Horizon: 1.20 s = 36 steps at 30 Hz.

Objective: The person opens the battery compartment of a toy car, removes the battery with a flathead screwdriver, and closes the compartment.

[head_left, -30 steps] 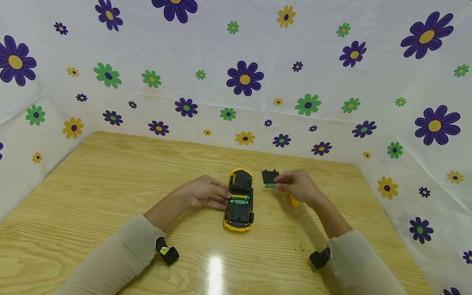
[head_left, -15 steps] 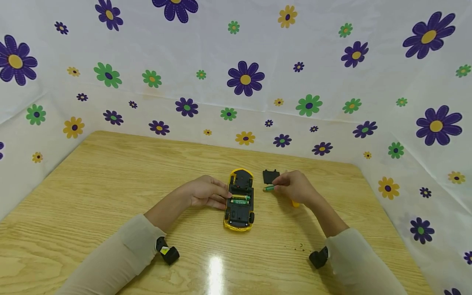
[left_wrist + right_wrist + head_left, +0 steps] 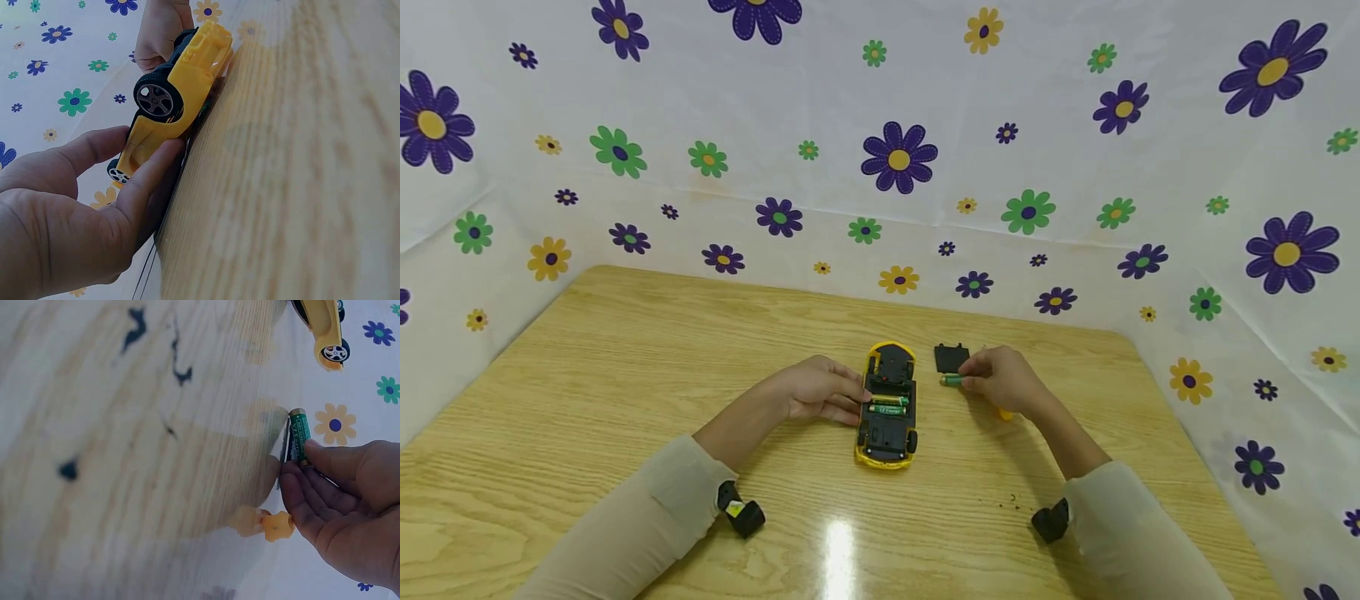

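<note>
A yellow toy car (image 3: pixel 886 450) lies upside down on the table, its black underside facing up. Two batteries (image 3: pixel 887 409) show in its uncovered compartment. My left hand (image 3: pixel 820 392) holds the car by its left side; in the left wrist view the thumb and fingers (image 3: pixel 153 172) are against the yellow body (image 3: pixel 190 84). To the right of the car, my right hand (image 3: pixel 1006 385) pinches a green battery (image 3: pixel 300 434) between thumb and fingers, just above the table. A black battery cover (image 3: pixel 951 358) lies flat beyond that battery.
An orange lobed handle (image 3: pixel 277 525) lies under my right hand, mostly hidden in the head view. Small dark specks (image 3: pixel 1013 498) dot the wooden table (image 3: pixel 662 367) near the right wrist camera (image 3: pixel 1051 521). A flowered cloth (image 3: pixel 820 100) stands behind the table and along its sides.
The battery in my right hand tilted, its left end dipping, then came back nearly level. The orange handle has shifted slightly right. My left hand and the car stay put.
</note>
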Each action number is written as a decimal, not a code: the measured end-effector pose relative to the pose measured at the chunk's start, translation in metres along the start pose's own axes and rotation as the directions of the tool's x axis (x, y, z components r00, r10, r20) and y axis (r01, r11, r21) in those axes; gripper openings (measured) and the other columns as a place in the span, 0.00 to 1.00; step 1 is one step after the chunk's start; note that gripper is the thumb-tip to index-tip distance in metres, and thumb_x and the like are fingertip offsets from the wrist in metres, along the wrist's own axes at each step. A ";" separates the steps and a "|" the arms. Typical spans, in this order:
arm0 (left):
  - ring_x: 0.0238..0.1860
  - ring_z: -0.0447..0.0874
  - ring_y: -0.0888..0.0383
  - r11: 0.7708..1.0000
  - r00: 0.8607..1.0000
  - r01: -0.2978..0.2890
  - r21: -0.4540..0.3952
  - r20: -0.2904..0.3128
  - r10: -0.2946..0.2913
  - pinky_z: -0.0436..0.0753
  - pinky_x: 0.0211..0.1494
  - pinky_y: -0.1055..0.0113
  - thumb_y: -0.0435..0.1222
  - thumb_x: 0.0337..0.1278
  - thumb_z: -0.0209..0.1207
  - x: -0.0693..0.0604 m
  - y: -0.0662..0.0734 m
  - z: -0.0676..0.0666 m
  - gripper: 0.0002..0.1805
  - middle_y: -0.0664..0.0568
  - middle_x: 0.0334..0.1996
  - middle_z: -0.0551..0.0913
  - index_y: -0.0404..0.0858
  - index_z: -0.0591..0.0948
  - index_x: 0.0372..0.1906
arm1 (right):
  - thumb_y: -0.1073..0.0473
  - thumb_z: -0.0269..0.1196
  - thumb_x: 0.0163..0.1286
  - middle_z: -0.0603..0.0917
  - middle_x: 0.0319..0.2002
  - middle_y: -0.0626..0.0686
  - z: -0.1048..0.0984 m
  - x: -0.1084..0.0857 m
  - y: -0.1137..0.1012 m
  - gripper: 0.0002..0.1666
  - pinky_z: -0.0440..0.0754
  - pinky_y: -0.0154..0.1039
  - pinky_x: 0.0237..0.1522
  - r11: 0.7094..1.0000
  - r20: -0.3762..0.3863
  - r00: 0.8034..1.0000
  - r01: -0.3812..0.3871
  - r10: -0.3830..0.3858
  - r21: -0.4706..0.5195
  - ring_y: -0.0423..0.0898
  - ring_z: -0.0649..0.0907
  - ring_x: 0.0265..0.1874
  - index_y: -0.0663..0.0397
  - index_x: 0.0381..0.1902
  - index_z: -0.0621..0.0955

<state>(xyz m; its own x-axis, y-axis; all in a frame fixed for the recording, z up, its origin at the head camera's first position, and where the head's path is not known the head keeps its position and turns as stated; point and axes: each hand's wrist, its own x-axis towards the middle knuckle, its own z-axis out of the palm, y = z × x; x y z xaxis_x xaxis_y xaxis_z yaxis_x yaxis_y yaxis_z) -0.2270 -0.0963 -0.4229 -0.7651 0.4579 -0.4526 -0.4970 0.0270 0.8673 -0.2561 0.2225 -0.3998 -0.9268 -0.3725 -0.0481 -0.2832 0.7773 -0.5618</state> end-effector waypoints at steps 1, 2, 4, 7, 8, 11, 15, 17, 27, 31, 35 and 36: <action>0.48 0.88 0.46 1.000 1.000 -0.001 0.000 -0.001 0.001 0.88 0.56 0.53 0.25 0.68 0.61 0.000 0.000 0.000 0.31 0.33 0.63 0.75 0.22 0.66 0.72 | 0.66 0.66 0.72 0.89 0.40 0.56 0.000 0.000 0.000 0.08 0.87 0.51 0.50 1.000 0.001 1.000 -0.001 0.001 -0.004 0.51 0.86 0.41 0.64 0.45 0.88; 0.48 0.88 0.46 1.000 1.000 0.000 0.000 -0.001 0.000 0.88 0.56 0.53 0.25 0.68 0.61 0.000 0.000 0.000 0.31 0.32 0.63 0.75 0.22 0.66 0.71 | 0.66 0.66 0.72 0.89 0.40 0.55 -0.001 0.000 0.000 0.08 0.87 0.51 0.50 1.000 0.003 1.000 -0.004 0.004 -0.008 0.50 0.86 0.41 0.64 0.45 0.88; 0.47 0.88 0.47 1.000 1.000 -0.001 0.001 -0.001 0.001 0.88 0.56 0.53 0.25 0.68 0.61 0.000 0.000 0.000 0.30 0.32 0.63 0.75 0.22 0.67 0.71 | 0.66 0.66 0.72 0.89 0.39 0.55 -0.001 0.000 0.000 0.07 0.87 0.51 0.50 1.000 0.006 1.000 -0.008 0.008 -0.012 0.50 0.86 0.41 0.64 0.45 0.88; 0.48 0.88 0.46 1.000 1.000 -0.001 -0.001 -0.001 0.001 0.88 0.56 0.53 0.24 0.67 0.61 0.000 0.000 0.001 0.30 0.32 0.65 0.73 0.22 0.67 0.71 | 0.67 0.66 0.72 0.89 0.40 0.56 -0.002 0.000 -0.001 0.07 0.87 0.51 0.51 1.000 0.009 1.000 -0.017 0.017 -0.016 0.51 0.85 0.42 0.64 0.45 0.87; 0.48 0.88 0.46 1.000 1.000 -0.001 -0.001 0.000 0.001 0.88 0.57 0.53 0.24 0.67 0.61 0.000 0.000 0.001 0.30 0.31 0.65 0.73 0.22 0.67 0.71 | 0.67 0.66 0.72 0.89 0.40 0.56 -0.002 0.000 -0.001 0.07 0.87 0.52 0.51 1.000 0.010 1.000 -0.020 0.020 -0.016 0.52 0.86 0.42 0.64 0.45 0.87; 0.50 0.87 0.45 1.000 1.000 -0.003 -0.002 -0.001 0.003 0.88 0.57 0.53 0.25 0.68 0.61 0.000 0.000 0.000 0.30 0.31 0.67 0.71 0.22 0.66 0.71 | 0.67 0.66 0.72 0.88 0.42 0.57 -0.001 0.001 -0.001 0.07 0.87 0.53 0.52 1.000 0.011 1.000 -0.025 0.025 -0.018 0.53 0.86 0.44 0.64 0.45 0.87; 0.51 0.87 0.44 1.000 1.000 -0.004 -0.003 0.001 0.004 0.88 0.57 0.53 0.25 0.68 0.61 0.000 0.000 0.000 0.30 0.31 0.67 0.71 0.22 0.66 0.71 | 0.67 0.66 0.72 0.88 0.43 0.57 -0.001 0.001 -0.001 0.07 0.87 0.53 0.52 0.999 0.011 1.000 -0.028 0.028 -0.022 0.55 0.86 0.45 0.63 0.45 0.88; 0.50 0.87 0.45 1.000 1.000 -0.003 -0.005 0.004 0.003 0.88 0.57 0.53 0.25 0.68 0.61 0.000 0.000 0.000 0.30 0.31 0.67 0.71 0.22 0.66 0.71 | 0.67 0.66 0.72 0.88 0.43 0.57 -0.001 0.002 0.000 0.07 0.87 0.53 0.51 0.999 0.011 1.000 -0.027 0.027 -0.025 0.55 0.86 0.45 0.63 0.45 0.88; 0.51 0.87 0.45 1.000 1.000 0.000 -0.006 0.011 0.000 0.88 0.57 0.53 0.25 0.68 0.60 0.001 0.000 0.001 0.30 0.32 0.63 0.75 0.22 0.65 0.72 | 0.68 0.66 0.71 0.89 0.42 0.57 0.002 0.004 0.004 0.06 0.87 0.53 0.52 0.999 0.012 1.000 0.000 0.000 -0.034 0.54 0.87 0.44 0.62 0.43 0.88; 0.53 0.86 0.43 1.000 1.000 0.000 -0.005 0.008 0.000 0.88 0.58 0.53 0.26 0.70 0.60 0.001 0.000 0.000 0.31 0.32 0.62 0.76 0.22 0.64 0.73 | 0.68 0.65 0.72 0.89 0.41 0.57 0.001 0.004 0.004 0.06 0.88 0.52 0.50 0.999 0.013 1.000 0.005 -0.005 -0.037 0.54 0.87 0.43 0.62 0.43 0.88; 0.52 0.86 0.44 1.000 1.000 -0.001 -0.004 0.008 0.001 0.88 0.58 0.53 0.26 0.69 0.60 0.000 0.000 0.000 0.32 0.32 0.62 0.76 0.22 0.63 0.73 | 0.68 0.64 0.73 0.89 0.42 0.57 -0.002 0.001 -0.001 0.07 0.89 0.51 0.49 0.998 0.015 0.999 0.031 -0.030 -0.051 0.54 0.87 0.43 0.61 0.45 0.87; 0.52 0.86 0.44 1.000 1.000 0.000 -0.003 0.008 0.000 0.88 0.58 0.53 0.26 0.69 0.60 0.000 0.000 0.001 0.32 0.32 0.62 0.76 0.22 0.63 0.73 | 0.68 0.63 0.73 0.89 0.43 0.58 -0.003 -0.001 -0.003 0.08 0.89 0.51 0.49 0.997 0.016 0.999 0.042 -0.041 -0.057 0.54 0.87 0.44 0.62 0.46 0.87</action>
<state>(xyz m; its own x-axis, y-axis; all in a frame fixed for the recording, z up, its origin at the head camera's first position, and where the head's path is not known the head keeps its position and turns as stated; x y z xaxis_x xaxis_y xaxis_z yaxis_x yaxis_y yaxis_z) -0.2268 -0.0958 -0.4226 -0.7618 0.4648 -0.4513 -0.4985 0.0243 0.8665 -0.2552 0.2215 -0.3955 -0.9103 -0.4122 -0.0380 -0.3355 0.7886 -0.5153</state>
